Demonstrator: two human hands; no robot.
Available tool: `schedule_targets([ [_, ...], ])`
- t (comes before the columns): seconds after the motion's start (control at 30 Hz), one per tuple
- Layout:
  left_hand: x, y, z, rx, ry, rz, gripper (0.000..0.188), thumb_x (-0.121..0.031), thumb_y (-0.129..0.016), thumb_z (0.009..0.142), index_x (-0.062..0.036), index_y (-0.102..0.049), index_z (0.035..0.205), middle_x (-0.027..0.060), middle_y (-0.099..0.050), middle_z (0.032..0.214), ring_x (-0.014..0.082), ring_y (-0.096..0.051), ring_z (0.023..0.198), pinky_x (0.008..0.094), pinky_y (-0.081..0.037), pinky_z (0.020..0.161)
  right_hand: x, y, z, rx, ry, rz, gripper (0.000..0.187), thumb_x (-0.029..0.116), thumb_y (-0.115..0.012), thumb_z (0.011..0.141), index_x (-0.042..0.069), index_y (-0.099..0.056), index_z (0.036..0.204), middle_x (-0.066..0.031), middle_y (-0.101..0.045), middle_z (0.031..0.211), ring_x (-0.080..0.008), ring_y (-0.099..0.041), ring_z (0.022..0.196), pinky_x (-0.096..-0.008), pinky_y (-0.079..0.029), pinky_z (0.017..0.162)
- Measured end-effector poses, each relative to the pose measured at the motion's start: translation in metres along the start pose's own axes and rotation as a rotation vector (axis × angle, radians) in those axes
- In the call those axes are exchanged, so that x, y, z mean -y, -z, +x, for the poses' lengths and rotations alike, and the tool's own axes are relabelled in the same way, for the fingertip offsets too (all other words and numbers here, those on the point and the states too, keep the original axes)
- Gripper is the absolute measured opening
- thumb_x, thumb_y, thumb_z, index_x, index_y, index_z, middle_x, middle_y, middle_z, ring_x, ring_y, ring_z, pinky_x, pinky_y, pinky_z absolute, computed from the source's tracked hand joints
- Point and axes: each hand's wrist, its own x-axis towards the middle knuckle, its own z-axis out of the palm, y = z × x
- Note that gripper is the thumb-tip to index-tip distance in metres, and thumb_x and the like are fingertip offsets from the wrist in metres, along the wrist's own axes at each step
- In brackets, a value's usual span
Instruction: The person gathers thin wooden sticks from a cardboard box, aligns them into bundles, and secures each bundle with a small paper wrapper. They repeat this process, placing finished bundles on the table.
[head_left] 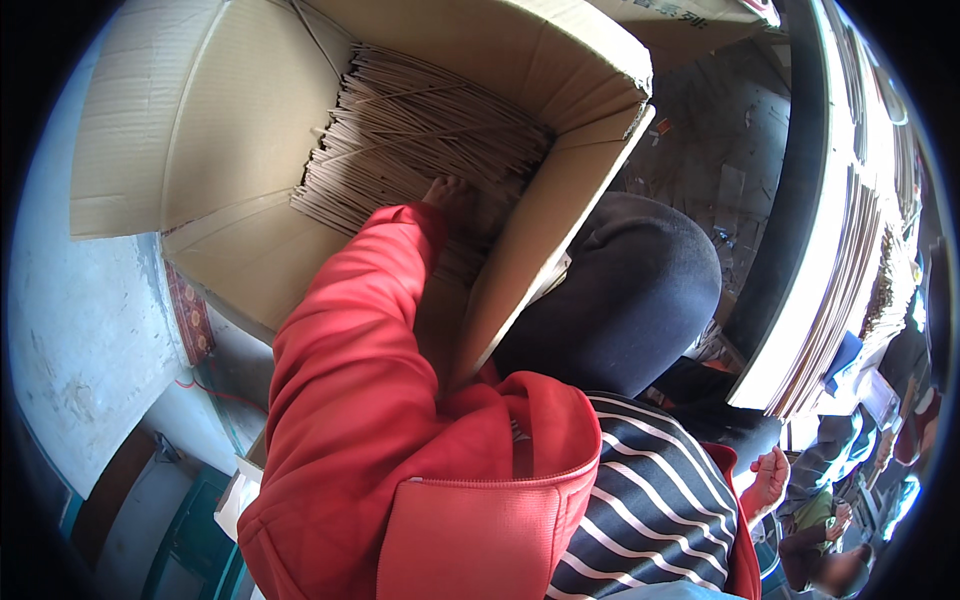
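Note:
My left hand (455,199) reaches deep into a large open cardboard box (240,110), at the end of a red sleeve. It rests on a thick layer of thin brown sticks (430,125) that lie mostly side by side, some crossing. Shadow hides most of its fingers, so I cannot tell whether they grip any sticks. Off to the right, beside my striped shirt and well apart from the box, is my right hand (765,482). Its fingers are curled in, and nothing shows in them.
My dark-trousered knee (640,290) presses close to the box's right wall. Further right stands a long stack of thin brown sheets or sticks (825,290) behind a pale edge. Another carton (690,25) sits at the top. People (830,520) are at the lower right. Scraps litter the floor (690,140).

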Motion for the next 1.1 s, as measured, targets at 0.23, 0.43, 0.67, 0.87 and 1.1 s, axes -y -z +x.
schedule_targets([
  [0.23, -0.001, -0.012, -0.005, 0.032, -0.084, 0.099, 0.025, -0.021, -0.053, 0.079, -0.0089, -0.063, 0.099, 0.0082, -0.057, 0.108, 0.0248, -0.051, 0.102, 0.0378, -0.039, 0.089, 0.003, -0.003, -0.001, 0.030, -0.030, -0.041, 0.019, 0.014, -0.055, 0.091, 0.003, -0.058, 0.106, -0.0007, -0.055, 0.077, -0.0065, -0.048, 0.066, -0.0189, -0.041, 0.063],
  [0.43, -0.011, 0.018, -0.011, 0.188, -0.103, 0.102, 0.026, -0.027, -0.054, 0.079, -0.0122, -0.064, 0.098, 0.0093, -0.058, 0.108, 0.0247, -0.050, 0.108, 0.0392, -0.037, 0.091, 0.004, -0.003, -0.002, 0.086, -0.052, -0.015, 0.019, 0.016, -0.055, 0.091, 0.004, -0.058, 0.106, 0.0007, -0.053, 0.077, -0.0059, -0.047, 0.068, -0.0186, -0.040, 0.065],
  [0.67, -0.001, -0.002, -0.007, 0.069, -0.243, -0.059, 0.024, -0.031, -0.055, 0.078, -0.0137, -0.068, 0.089, 0.0078, -0.065, 0.098, 0.0251, -0.058, 0.096, 0.0420, -0.041, 0.086, -0.006, 0.001, 0.002, 0.091, -0.076, -0.012, 0.019, 0.016, -0.056, 0.091, 0.005, -0.058, 0.107, 0.0002, -0.056, 0.079, -0.0054, -0.048, 0.069, -0.0185, -0.040, 0.064],
  [0.87, 0.002, -0.003, -0.003, 0.255, -0.247, 0.045, 0.026, -0.031, -0.057, 0.076, -0.0123, -0.068, 0.090, 0.0114, -0.064, 0.099, 0.0279, -0.058, 0.100, 0.0408, -0.042, 0.089, -0.007, -0.002, -0.002, 0.090, -0.082, 0.015, 0.019, 0.017, -0.056, 0.091, 0.005, -0.059, 0.106, 0.0003, -0.056, 0.079, -0.0054, -0.049, 0.069, -0.0183, -0.041, 0.065],
  [1.1, 0.007, 0.007, -0.008, 0.379, -0.251, -0.087, 0.024, -0.024, -0.055, 0.078, -0.0119, -0.068, 0.094, 0.0119, -0.064, 0.103, 0.0289, -0.058, 0.102, 0.0387, -0.042, 0.091, -0.031, 0.000, 0.000, 0.070, -0.089, 0.044, 0.019, 0.015, -0.056, 0.091, 0.005, -0.059, 0.107, 0.0003, -0.056, 0.079, -0.0050, -0.049, 0.069, -0.0181, -0.041, 0.064],
])
